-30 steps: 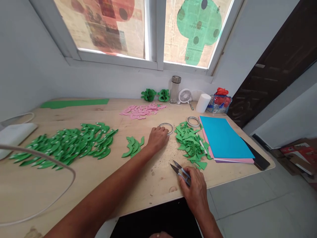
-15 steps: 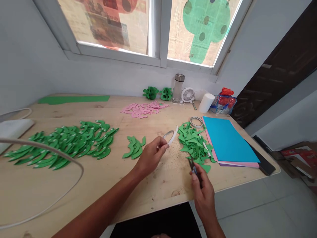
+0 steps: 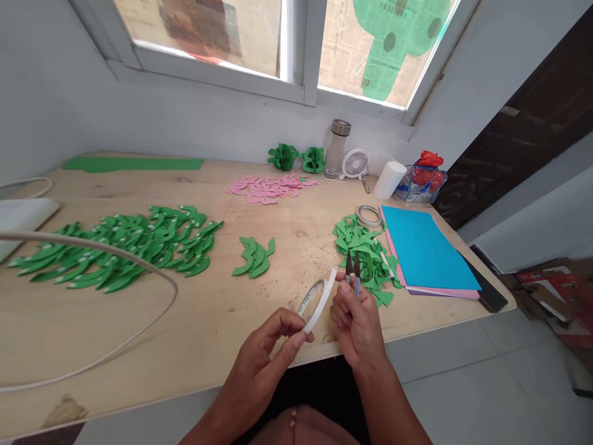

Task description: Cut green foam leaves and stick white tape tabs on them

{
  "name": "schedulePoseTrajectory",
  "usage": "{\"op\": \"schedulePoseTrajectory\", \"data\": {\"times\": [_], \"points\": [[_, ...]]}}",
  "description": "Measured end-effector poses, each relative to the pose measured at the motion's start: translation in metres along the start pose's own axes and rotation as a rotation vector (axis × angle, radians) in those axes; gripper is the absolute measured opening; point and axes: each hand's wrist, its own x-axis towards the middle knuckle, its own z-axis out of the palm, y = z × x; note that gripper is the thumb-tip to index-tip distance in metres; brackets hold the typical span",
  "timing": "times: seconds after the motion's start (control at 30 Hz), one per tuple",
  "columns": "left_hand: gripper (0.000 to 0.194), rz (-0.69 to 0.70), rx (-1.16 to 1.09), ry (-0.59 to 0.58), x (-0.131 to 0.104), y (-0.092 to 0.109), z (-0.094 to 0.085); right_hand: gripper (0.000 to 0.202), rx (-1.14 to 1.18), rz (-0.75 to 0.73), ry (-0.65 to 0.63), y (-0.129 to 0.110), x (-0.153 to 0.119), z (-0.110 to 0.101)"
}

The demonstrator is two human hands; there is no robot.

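Near the table's front edge, my left hand (image 3: 274, 349) is closed on a roll of white double-sided tape (image 3: 307, 301), whose loose strip (image 3: 323, 301) sticks up to the right. My right hand (image 3: 356, 318) grips small thread snips (image 3: 353, 272), their dark blades pointing away from me and apart. A fingertip of that hand is close to the strip's free end; whether it touches I cannot tell. Beyond my left hand lies a small stack of curved green paper pieces (image 3: 256, 258). Green paper scraps (image 3: 361, 244) are heaped just past the snips.
Left is a large spread of green cutouts (image 3: 139, 244) with white tabs, crossed by a cable (image 3: 152, 272). Pink cutouts (image 3: 269, 187), green paper ornaments (image 3: 283, 157), a bottle (image 3: 337, 148) and a fan (image 3: 355, 164) stand behind. Right lie another tape roll (image 3: 369, 216) and blue sheets (image 3: 428, 247).
My left hand has drawn the tape roll back toward me. My right hand has moved up and left with the snips, close to the strip. The view has tilted downward.
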Motion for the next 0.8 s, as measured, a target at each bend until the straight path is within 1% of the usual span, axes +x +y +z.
{"op": "schedulePoseTrajectory", "data": {"times": [0.1, 0.23, 0.47, 0.6, 0.67, 0.73, 0.8], "points": [[0.016, -0.006, 0.003, -0.007, -0.002, 0.000, -0.001, 0.027, 0.023, -0.003, -0.017, -0.001, -0.002, 0.004], [0.016, 0.007, 0.028, -0.001, -0.004, 0.000, -0.002, 0.025, -0.005, -0.039, 0.002, -0.006, -0.005, 0.008], [0.015, 0.012, 0.057, 0.042, -0.010, 0.004, -0.003, 0.021, -0.114, -0.116, -0.035, -0.012, -0.014, 0.016], [0.015, -0.029, 0.060, 0.067, -0.013, 0.011, -0.005, 0.019, -0.210, -0.158, -0.065, -0.013, -0.019, 0.019], [0.022, -0.042, 0.040, 0.059, -0.014, 0.015, -0.005, 0.018, -0.245, -0.185, -0.077, -0.013, -0.021, 0.021], [0.031, -0.043, 0.005, 0.026, -0.014, 0.016, -0.004, 0.018, -0.267, -0.205, -0.087, -0.013, -0.024, 0.024], [0.031, -0.056, -0.033, -0.003, -0.014, 0.016, -0.002, 0.017, -0.274, -0.210, -0.095, -0.014, -0.025, 0.027]]}}
